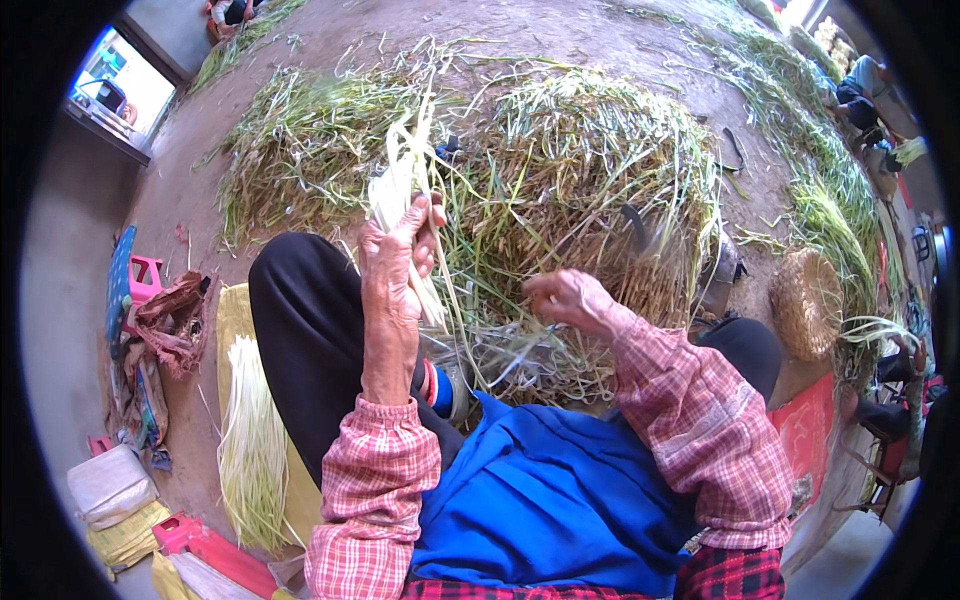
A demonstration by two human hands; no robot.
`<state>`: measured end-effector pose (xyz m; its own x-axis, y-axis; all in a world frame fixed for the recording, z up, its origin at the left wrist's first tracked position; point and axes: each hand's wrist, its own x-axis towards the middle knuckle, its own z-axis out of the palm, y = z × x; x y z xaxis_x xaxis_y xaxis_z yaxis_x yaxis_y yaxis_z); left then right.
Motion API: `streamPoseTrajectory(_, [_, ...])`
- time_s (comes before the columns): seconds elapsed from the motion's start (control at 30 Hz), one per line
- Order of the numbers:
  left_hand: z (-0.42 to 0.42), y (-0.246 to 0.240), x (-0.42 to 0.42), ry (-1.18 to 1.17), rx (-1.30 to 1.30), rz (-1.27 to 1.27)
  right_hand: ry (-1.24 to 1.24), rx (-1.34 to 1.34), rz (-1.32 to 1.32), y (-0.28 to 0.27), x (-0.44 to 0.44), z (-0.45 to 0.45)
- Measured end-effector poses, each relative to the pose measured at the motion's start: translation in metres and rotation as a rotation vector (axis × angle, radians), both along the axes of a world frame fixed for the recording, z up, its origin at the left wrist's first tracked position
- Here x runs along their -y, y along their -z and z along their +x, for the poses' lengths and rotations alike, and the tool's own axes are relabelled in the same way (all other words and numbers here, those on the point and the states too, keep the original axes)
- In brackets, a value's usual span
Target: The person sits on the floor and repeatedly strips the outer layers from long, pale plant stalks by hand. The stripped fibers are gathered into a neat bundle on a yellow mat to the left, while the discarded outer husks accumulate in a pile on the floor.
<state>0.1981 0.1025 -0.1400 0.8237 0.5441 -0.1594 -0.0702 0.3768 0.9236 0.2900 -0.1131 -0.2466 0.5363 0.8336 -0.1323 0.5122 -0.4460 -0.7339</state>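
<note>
My left hand (pixel 405 259) is closed around a bundle of pale plant stalks (pixel 405 161), held upright above my knee. Their tops spread above the fist and their lower ends stick out below it. My right hand (pixel 566 296) is a little blurred, over the near side of the heap of green and brown stalks (pixel 585 150); its fingers are curled, and whether they pinch a strand cannot be told. Pale stripped strands (pixel 525 364) lie tangled near my foot. Beside my left leg, a neat bunch of pale stalks (pixel 253 442) rests on a yellow sack (pixel 300 465).
A woven straw basket (pixel 806 304) stands at the right, near a long row of green stalks (pixel 832 217). Pink plastic stools (pixel 146 277) and a reddish cloth bag (pixel 174 322) are at the left. Other people (pixel 862 90) sit along the right side and at the upper left.
</note>
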Motion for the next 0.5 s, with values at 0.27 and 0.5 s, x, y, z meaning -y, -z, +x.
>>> streamPoseTrajectory(0.27, [0.002, 0.009, 0.032, 0.180, -0.016, 0.006, 0.203, -0.631, 0.546, -0.066, -0.033, 0.003])
streamPoseTrajectory(0.5, [0.008, 0.024, 0.046, 0.271, -0.064, 0.010, 0.314, -0.954, 0.720, -0.064, -0.036, 0.004])
